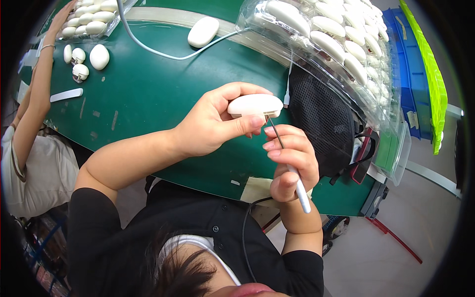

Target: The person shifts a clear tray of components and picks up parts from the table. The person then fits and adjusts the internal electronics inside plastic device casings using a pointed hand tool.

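In my left hand (pixel 217 116) is a smooth white oval plastic casing (pixel 255 105), gripped between thumb and fingers above the green table. Its lower edge shows a slot with a small reddish part, too small to make out. My right hand (pixel 294 158) is closed around a thin screwdriver (pixel 300 190) with a pale handle and a dark metal shaft. The shaft's tip meets the casing's underside near its right end; whether it sits in the slot or only touches it, I cannot tell.
Clear trays of white casings (pixel 341 44) stand at the back right, beside a black mesh bag (pixel 319 119) and blue bins (pixel 408 74). A loose casing (pixel 203 32) and a grey cable (pixel 163 55) lie behind my hands. A co-worker's arm (pixel 42 74) reaches toward another tray (pixel 91 22) at far left.
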The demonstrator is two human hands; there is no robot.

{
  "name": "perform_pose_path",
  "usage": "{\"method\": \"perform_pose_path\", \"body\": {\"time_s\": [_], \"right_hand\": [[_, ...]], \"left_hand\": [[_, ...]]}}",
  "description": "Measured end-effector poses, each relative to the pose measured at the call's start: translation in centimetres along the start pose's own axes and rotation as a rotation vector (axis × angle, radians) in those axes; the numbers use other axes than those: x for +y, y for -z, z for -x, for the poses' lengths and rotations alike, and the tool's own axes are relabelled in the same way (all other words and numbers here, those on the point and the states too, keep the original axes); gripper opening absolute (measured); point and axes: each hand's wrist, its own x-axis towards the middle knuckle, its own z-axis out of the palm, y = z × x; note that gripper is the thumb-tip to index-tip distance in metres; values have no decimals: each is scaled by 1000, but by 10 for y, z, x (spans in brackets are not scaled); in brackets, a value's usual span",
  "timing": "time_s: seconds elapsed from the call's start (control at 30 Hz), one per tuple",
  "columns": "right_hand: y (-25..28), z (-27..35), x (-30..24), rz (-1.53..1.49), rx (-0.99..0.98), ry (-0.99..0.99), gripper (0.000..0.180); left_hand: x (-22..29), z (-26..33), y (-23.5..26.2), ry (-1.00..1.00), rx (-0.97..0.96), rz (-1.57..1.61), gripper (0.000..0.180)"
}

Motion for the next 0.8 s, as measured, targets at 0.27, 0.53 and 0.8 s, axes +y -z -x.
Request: {"method": "perform_pose_path", "body": {"time_s": [0.27, 0.53, 0.8], "right_hand": [[-1, -1, 2, 69, -36, 39, 28], [-3, -2, 1, 99, -60, 47, 28], [-2, -3, 1, 86, -60, 61, 29]], "left_hand": [[-4, 0, -3, -95, 14, 83, 44], [-3, 1, -1, -81, 11, 16, 46], [-3, 1, -1, -88, -8, 40, 44]]}}
